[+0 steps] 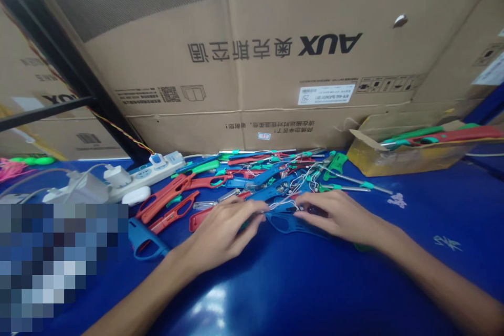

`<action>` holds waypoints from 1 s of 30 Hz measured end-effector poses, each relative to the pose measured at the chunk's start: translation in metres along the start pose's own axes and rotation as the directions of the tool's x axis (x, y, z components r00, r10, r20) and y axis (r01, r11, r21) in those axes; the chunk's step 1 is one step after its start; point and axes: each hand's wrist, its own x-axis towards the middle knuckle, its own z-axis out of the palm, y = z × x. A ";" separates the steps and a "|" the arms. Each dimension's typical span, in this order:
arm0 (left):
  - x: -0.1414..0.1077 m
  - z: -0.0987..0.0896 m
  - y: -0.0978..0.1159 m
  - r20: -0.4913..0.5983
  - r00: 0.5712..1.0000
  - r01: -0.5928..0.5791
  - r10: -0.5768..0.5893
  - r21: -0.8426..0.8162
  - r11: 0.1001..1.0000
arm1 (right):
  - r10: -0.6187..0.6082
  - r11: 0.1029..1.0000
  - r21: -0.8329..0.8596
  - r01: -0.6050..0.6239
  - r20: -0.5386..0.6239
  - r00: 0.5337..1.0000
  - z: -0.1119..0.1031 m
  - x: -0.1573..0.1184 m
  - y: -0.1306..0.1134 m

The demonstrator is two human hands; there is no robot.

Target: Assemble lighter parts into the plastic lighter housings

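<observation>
One left hand (224, 224), frame centre: fingertips nearly meeting at white wires (280, 202); grip I cannot tell.
One right hand (342, 215), centre-right: curled around a dark piece (317, 211).

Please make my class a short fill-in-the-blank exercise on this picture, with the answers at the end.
1. The large cardboard panel at the back bears the big Latin letters ____.
2. The looped plastic handle between the left hand and the right hand is coloured ____.
3. In the picture, the white power strip lies to the ____ of the open cardboard box.

Missing words: AUX; blue; left.
</observation>
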 end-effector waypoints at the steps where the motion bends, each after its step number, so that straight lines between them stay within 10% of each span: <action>1: 0.000 0.000 0.000 -0.002 1.000 0.002 -0.002 0.002 1.000 | 0.002 1.000 0.001 -0.002 0.003 1.000 0.000 0.000 0.000; 19: -0.001 0.001 0.000 0.033 0.999 0.014 -0.015 0.020 1.000 | 0.018 0.999 -0.040 -0.016 0.049 0.999 0.000 0.000 0.000; 30: -0.002 0.003 -0.001 0.241 0.970 0.010 -0.032 0.090 0.996 | 0.008 0.999 -0.047 -0.004 0.093 0.996 0.000 0.000 0.000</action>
